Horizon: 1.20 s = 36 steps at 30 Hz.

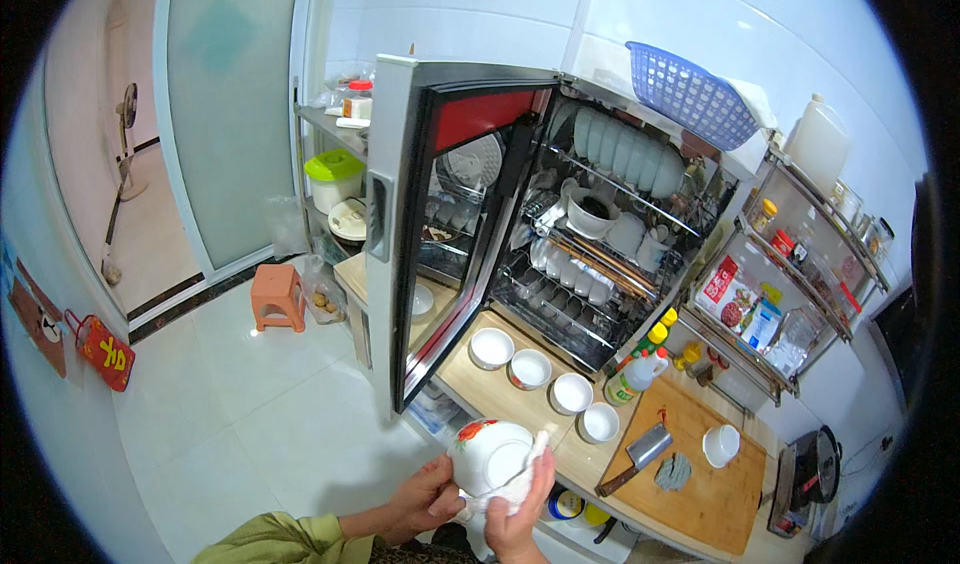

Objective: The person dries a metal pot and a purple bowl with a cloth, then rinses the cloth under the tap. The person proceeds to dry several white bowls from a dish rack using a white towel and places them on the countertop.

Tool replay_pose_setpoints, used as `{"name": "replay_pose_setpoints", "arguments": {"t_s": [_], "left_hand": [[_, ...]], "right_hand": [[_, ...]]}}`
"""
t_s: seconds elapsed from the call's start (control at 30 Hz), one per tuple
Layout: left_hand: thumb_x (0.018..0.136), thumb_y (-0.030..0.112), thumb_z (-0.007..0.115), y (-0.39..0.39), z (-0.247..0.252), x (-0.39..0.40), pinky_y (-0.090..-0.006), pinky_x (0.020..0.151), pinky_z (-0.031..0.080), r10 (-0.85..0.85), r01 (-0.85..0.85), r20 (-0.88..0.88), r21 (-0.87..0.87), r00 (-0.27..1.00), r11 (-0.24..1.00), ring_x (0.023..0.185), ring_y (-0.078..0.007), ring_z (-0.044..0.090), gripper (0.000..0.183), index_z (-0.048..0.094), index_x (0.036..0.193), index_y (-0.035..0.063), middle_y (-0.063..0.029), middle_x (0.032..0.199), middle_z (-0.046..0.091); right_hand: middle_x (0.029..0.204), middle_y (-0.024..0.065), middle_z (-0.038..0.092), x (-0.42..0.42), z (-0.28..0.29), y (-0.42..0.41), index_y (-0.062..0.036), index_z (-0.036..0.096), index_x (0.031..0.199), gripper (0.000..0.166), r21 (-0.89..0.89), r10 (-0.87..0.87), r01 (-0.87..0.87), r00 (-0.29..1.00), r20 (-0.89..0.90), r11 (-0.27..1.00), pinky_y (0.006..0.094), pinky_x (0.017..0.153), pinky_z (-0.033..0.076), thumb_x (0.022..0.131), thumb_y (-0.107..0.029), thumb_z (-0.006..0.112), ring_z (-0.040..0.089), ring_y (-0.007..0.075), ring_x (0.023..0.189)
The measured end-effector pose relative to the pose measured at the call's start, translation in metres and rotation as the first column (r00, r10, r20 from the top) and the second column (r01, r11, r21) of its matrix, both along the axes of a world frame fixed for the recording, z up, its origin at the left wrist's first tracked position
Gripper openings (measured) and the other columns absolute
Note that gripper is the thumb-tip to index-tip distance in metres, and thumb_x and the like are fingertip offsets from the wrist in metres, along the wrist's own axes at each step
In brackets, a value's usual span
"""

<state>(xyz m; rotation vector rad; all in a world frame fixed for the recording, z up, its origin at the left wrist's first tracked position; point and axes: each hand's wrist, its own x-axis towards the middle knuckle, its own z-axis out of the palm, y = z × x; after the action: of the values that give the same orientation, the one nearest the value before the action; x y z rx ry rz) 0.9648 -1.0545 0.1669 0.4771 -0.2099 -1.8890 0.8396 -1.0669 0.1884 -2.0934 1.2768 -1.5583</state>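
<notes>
Between my two hands is a white porcelain bowl [476, 455] with a red flower on its side, tilted so that its base faces me. My left hand [429, 493] grips the bowl's left rim. A white cloth [516, 493] is pressed against the bowl's lower right by my right hand [523, 515]. Beyond the bowl, several white bowls stand in a slanting row on the wooden counter; the farthest left bowl [492, 348] and the nearest right bowl [598, 423] end that row.
A dish cabinet [600, 234] holds racked plates and bowls; its glass door [397, 234] juts out at left. A cleaver [637, 459], grey scrubber [673, 472] and white bowl [721, 445] lie on the cutting board [697, 511]. A plastic jug [634, 378] stands behind. An orange stool [278, 297] is on the floor.
</notes>
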Motion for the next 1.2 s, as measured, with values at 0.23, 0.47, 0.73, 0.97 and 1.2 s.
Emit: {"name": "replay_pose_setpoints", "arguments": {"t_s": [0.23, 0.47, 0.73, 0.97, 1.2], "left_hand": [[0.084, 0.017, 0.046, 0.039, 0.014, 0.004, -0.0192, 0.035, 0.027, -0.081, 0.101, 0.503, -0.013, 0.86, 0.995, 0.039, -0.0035, 0.034, 0.015, 0.052, 0.087, 0.0047, 0.0032, 0.057, 0.046], [0.082, 0.018, 0.049, 0.05, 0.028, -0.009, -0.0171, 0.038, 0.021, -0.177, 0.418, 0.734, -0.157, 0.656, 0.895, 0.043, -0.0005, 0.029, 0.018, 0.055, 0.088, 0.0032, 0.0067, 0.05, 0.035], [0.083, 0.021, 0.044, 0.046, 0.032, -0.056, -0.0186, 0.033, 0.023, -0.353, 0.432, 0.318, -0.229, 0.88, 0.872, 0.034, -0.005, 0.032, 0.02, 0.048, 0.086, 0.0015, 0.0016, 0.044, 0.038], [0.082, 0.024, 0.046, 0.021, 0.036, -0.072, -0.0175, 0.034, 0.03, -0.634, 0.829, 0.57, -0.17, 0.524, 0.532, 0.038, -0.0091, 0.046, 0.026, 0.047, 0.089, -0.0004, -0.0018, 0.05, 0.048], [0.082, 0.018, 0.044, 0.04, 0.036, -0.093, -0.0259, 0.059, 0.045, -0.362, 0.52, 0.471, -0.265, 0.805, 0.812, 0.067, -0.0188, 0.058, 0.029, 0.044, 0.102, -0.0029, -0.0119, 0.09, 0.055]], "right_hand": [[0.111, 0.0125, 0.045, 0.002, 0.018, 0.032, -0.0041, 0.049, 0.105, 0.045, -0.12, 0.061, -0.138, 0.867, -0.495, 0.983, 0.0402, 0.085, 0.034, 0.067, -0.027, 0.059, 0.043, 0.0289, 0.102], [0.101, 0.0076, 0.054, -0.046, 0.039, 0.015, -0.0099, 0.058, 0.091, 0.025, 0.218, 0.374, -0.354, 0.925, -0.06, 0.91, 0.0362, 0.084, 0.037, 0.067, -0.02, 0.06, 0.051, 0.0219, 0.094], [0.096, 0.0155, 0.054, -0.104, 0.009, 0.025, 0.0007, 0.049, 0.1, 0.044, 0.315, -0.285, -0.754, 0.176, 0.942, 0.577, 0.0364, 0.08, 0.041, 0.078, -0.037, 0.04, 0.053, 0.0263, 0.088], [0.083, 0.0158, 0.057, -0.152, 0.006, 0.041, -0.0005, 0.052, 0.087, 0.043, 0.538, -0.438, -0.697, 0.344, 0.831, 0.473, 0.0404, 0.073, 0.043, 0.077, -0.041, 0.041, 0.055, 0.0292, 0.079], [0.101, 0.0126, 0.051, -0.12, 0.009, 0.046, -0.0036, 0.043, 0.107, 0.053, 0.21, -0.312, -0.69, -0.025, 0.95, 0.693, 0.0383, 0.078, 0.041, 0.081, -0.047, 0.027, 0.05, 0.0269, 0.09]]}}
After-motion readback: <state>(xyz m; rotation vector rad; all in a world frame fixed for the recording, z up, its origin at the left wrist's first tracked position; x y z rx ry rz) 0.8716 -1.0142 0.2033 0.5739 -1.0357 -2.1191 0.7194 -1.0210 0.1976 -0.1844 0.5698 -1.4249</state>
